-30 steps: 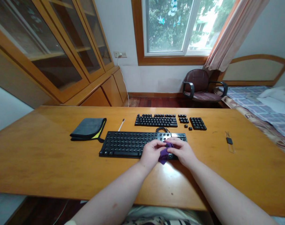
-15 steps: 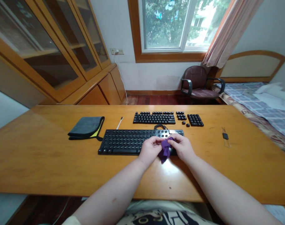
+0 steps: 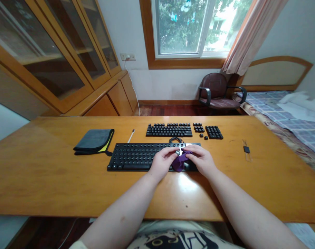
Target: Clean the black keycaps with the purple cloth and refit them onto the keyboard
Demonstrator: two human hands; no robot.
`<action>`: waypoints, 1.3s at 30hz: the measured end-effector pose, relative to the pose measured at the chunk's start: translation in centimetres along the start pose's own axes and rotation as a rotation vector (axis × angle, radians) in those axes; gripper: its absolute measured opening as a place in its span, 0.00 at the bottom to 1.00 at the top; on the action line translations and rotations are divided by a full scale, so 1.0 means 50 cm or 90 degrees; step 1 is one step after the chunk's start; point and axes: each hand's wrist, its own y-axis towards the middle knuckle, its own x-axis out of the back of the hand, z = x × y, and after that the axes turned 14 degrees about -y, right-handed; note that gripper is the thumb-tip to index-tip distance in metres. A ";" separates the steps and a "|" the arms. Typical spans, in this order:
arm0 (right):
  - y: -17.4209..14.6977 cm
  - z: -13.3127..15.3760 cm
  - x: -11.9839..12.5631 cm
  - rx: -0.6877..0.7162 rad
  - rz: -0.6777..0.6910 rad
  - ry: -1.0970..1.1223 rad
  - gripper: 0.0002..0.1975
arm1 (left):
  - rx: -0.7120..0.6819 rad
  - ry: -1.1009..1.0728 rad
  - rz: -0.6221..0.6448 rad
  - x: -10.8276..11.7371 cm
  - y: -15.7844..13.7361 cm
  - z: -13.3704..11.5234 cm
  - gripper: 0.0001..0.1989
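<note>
My left hand is closed, with thumb and forefinger pinching a small shiny grey piece too small to identify. Close beside it, my right hand is closed on a crumpled purple cloth, which hangs between the two hands. Both hands are over the right part of a black keyboard base whose keycaps are off, hiding some of it. Behind the base, removed black keycaps are laid out in keyboard order, with a number block at their right.
A folded grey cloth with yellow lining lies left on the wooden table. Near it is a thin white brush. A wire keycap puller lies at the right. A chair and a bed stand beyond.
The purple cloth has shifted and its hanging end is drawn up. A small shiny grey piece now shows at my left fingertips. The whole view has moved slightly.
</note>
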 end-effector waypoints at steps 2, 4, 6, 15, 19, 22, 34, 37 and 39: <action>-0.001 -0.002 -0.003 -0.014 0.011 0.022 0.12 | 0.004 -0.019 0.004 -0.002 0.000 0.000 0.12; -0.002 -0.004 -0.011 -0.049 0.013 0.078 0.15 | 0.023 -0.063 -0.007 -0.006 0.000 0.002 0.12; -0.003 -0.005 -0.018 -0.092 -0.011 0.137 0.17 | 0.046 -0.097 -0.015 -0.010 -0.002 0.005 0.10; -0.002 0.000 -0.007 -0.018 0.041 0.074 0.11 | 0.097 -0.198 -0.005 -0.016 0.000 0.009 0.10; -0.002 -0.001 -0.006 0.023 0.076 0.072 0.15 | 0.142 -0.242 -0.002 -0.015 0.002 0.009 0.13; -0.001 -0.003 -0.010 0.011 0.074 0.087 0.12 | 0.186 -0.257 0.019 -0.014 0.002 0.012 0.15; 0.007 0.003 0.002 -0.029 0.103 0.130 0.04 | 0.286 -0.316 0.068 -0.015 -0.003 0.012 0.21; 0.009 0.008 0.002 -0.034 0.073 0.085 0.03 | 0.271 -0.307 0.072 -0.015 -0.001 0.010 0.20; 0.009 0.012 0.001 -0.053 0.049 0.068 0.03 | 0.252 -0.291 0.084 -0.013 0.001 0.011 0.19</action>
